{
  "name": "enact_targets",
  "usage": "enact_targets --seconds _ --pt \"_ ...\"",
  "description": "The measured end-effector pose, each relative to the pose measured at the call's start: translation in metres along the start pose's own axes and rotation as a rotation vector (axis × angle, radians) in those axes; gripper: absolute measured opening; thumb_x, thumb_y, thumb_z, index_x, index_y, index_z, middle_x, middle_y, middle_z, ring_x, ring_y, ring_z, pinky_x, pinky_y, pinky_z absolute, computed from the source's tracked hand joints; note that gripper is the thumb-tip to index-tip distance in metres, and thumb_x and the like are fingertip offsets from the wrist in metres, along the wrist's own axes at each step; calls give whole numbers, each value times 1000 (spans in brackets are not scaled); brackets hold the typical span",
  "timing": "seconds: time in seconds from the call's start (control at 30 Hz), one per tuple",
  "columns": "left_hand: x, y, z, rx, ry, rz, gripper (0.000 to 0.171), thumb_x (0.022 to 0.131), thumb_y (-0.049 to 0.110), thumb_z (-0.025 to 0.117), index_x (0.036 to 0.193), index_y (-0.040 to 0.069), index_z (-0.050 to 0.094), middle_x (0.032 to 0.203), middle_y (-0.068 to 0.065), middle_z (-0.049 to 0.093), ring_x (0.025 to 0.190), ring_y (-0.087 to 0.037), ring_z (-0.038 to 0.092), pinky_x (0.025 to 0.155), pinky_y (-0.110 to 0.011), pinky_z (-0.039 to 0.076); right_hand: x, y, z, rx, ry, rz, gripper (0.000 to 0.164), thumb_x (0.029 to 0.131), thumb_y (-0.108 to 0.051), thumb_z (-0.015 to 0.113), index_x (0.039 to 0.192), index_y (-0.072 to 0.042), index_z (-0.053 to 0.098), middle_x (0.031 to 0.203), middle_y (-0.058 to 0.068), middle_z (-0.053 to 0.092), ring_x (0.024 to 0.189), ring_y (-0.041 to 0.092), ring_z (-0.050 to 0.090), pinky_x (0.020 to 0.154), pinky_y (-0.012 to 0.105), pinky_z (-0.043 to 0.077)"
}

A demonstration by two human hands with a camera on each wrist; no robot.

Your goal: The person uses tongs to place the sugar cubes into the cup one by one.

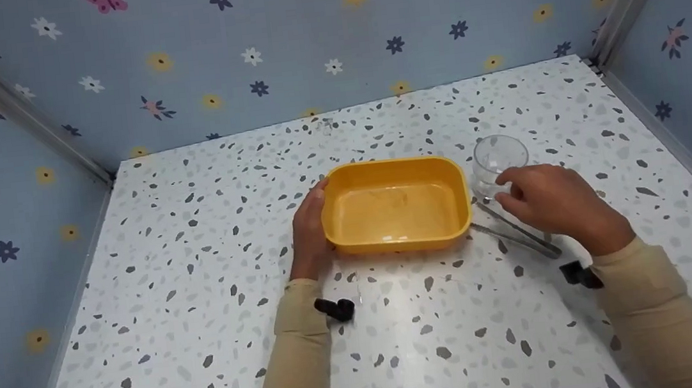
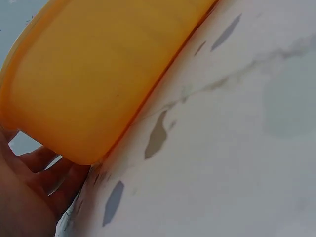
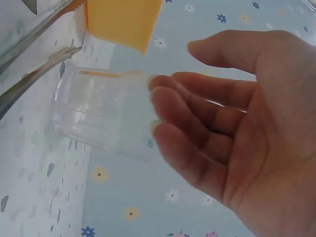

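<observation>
A yellow rectangular container [image 1: 399, 245] stands upright with its open top facing up. My left hand [image 1: 310, 233] rests against its left end, fingers along the outer wall; in the left wrist view those fingers partly pass behind the container [image 2: 94, 84]. To the right of the container stands a clear cup [image 1: 499, 146]. My right hand [image 1: 556, 201] is right beside the cup's rim, its fingers loosely bent and thumb apart. The right wrist view shows the fingertips close to the mouth of the cup [image 3: 98, 111], with nothing between thumb and fingers.
Metal tongs [image 1: 528, 242] with toothed tips lie on the table between the container and my right forearm. The speckled white table [image 1: 219, 336] is bounded by flower-patterned panels [image 1: 302, 25] at the back and both sides.
</observation>
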State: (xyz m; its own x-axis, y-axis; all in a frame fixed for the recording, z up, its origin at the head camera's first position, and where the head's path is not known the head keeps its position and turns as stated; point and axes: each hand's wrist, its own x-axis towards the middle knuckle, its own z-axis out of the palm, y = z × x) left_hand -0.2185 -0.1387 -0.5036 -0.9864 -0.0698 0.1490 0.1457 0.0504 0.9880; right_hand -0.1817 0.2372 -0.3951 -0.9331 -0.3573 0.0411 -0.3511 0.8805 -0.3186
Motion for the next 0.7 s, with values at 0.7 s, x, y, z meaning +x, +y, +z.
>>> enact_targets --seconds 0.7 --pt "17 40 -28 544 -78 -94 62 101 60 38 154 28 42 153 -1 46 141 -20 39 116 -44 30 52 -8 -8 -54 237 -153 26 94 -21 67 111 -2 69 114 16 64 100 35 62 85 52 54"
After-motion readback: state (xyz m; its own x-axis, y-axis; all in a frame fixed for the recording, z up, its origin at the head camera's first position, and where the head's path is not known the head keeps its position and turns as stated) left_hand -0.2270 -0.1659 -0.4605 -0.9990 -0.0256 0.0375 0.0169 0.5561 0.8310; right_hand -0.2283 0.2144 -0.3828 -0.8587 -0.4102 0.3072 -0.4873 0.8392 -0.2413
